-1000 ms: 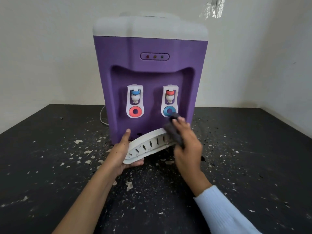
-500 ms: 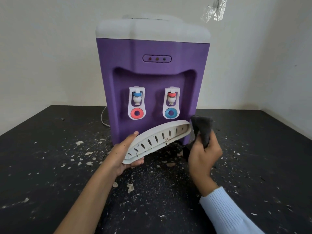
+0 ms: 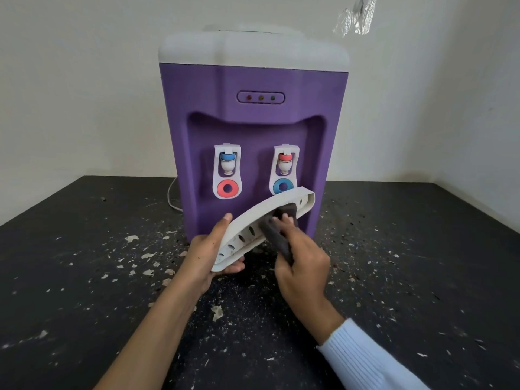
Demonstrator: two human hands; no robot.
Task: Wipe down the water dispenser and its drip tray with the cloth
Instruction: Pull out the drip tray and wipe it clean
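Note:
A purple water dispenser with a white top stands on the black table, two white taps on its front. My left hand grips the lower left end of the white slotted drip tray, held tilted in front of the dispenser with its right end raised. My right hand holds a dark grey cloth and presses it against the tray's slotted face near the middle. The cloth and my fingers hide part of the slots.
The black table is strewn with white flakes and dust around the dispenser. A white cord runs behind the dispenser's left side. Pale walls close in at the back and right, with crumpled clear tape stuck high up.
My right hand swung the cloth off past the tray's right end, then came back onto the tray's face. My left hand lifted and tilted the tray further.

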